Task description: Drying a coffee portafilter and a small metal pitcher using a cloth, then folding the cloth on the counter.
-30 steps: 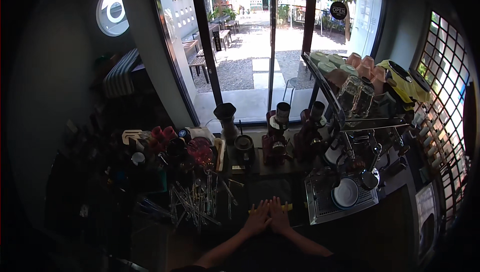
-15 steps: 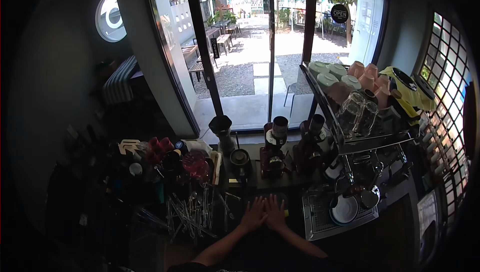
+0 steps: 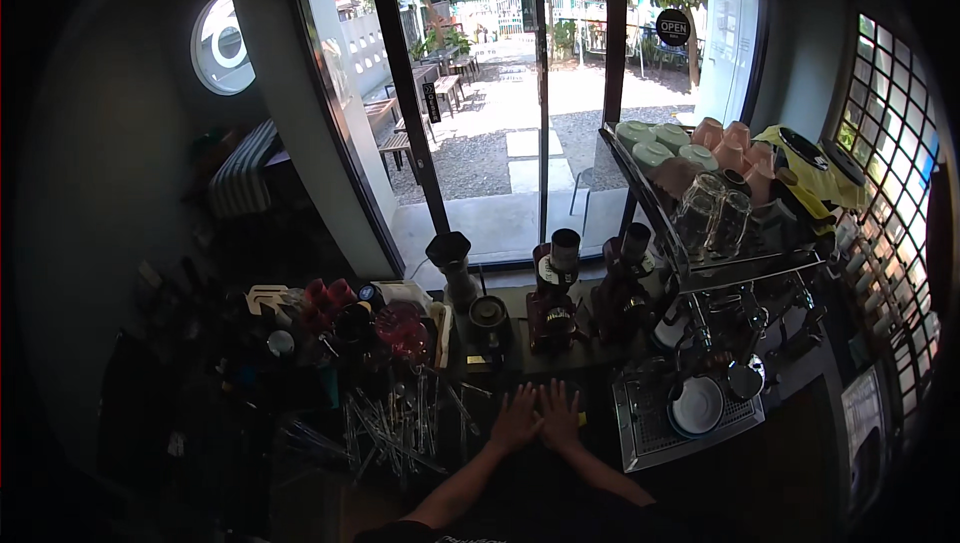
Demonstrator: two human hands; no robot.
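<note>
My left hand [image 3: 516, 420] lies palm down on the dark counter with its fingers stretched and spread. Right beside it, thumb side to thumb side, my right hand [image 3: 558, 417] rests flat in the same way. Neither holds anything. A small yellow thing [image 3: 582, 419] shows at the outer edge of my right hand. Just beyond the fingers stand a dark red coffee grinder [image 3: 552, 318] and a second grinder [image 3: 620, 293]. To the left of my hands lies a spread of thin metal utensils [image 3: 395, 433], possibly spoons; the dim light hides their exact kind.
At right, an espresso machine [image 3: 745, 278] carries upturned cups [image 3: 735, 153] and glasses [image 3: 710, 215]. A white saucer-like dish [image 3: 697, 405] sits on its drip tray [image 3: 640, 443]. Red cups [image 3: 325, 303] crowd the left. A tall grinder [image 3: 455, 268] stands before the glass door [image 3: 480, 163].
My view has shifted slightly, so the counter things sit a little farther right in the picture. Both hands stay flat and side by side.
</note>
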